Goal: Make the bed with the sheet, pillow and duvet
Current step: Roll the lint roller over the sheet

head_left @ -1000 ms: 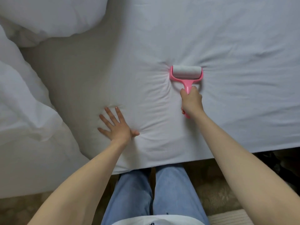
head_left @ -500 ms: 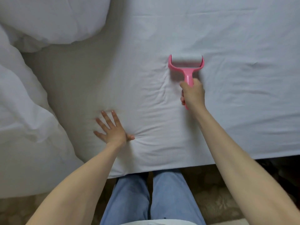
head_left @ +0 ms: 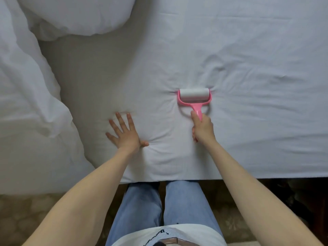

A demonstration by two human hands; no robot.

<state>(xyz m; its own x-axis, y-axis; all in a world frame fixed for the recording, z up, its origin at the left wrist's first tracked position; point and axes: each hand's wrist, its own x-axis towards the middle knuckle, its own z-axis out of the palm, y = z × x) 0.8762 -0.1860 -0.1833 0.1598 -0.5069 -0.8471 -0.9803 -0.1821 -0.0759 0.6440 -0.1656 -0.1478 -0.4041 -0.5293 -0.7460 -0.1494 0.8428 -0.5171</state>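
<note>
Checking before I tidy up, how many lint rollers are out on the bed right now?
1. The pink lint roller lies pressed on the white sheet, gripped by the right hand. Others may be hidden under the duvet at left.

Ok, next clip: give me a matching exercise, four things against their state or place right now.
Things:
1. pink plastic lint roller
2. left hand
3. plump white pillow
4. rumpled white duvet

States:
A. pressed flat on the white sheet, fingers spread
B. bunched along the bed's left side
C. gripped by the right hand
D. at the top left corner

Pairs: 1-C, 2-A, 3-D, 4-B
</note>
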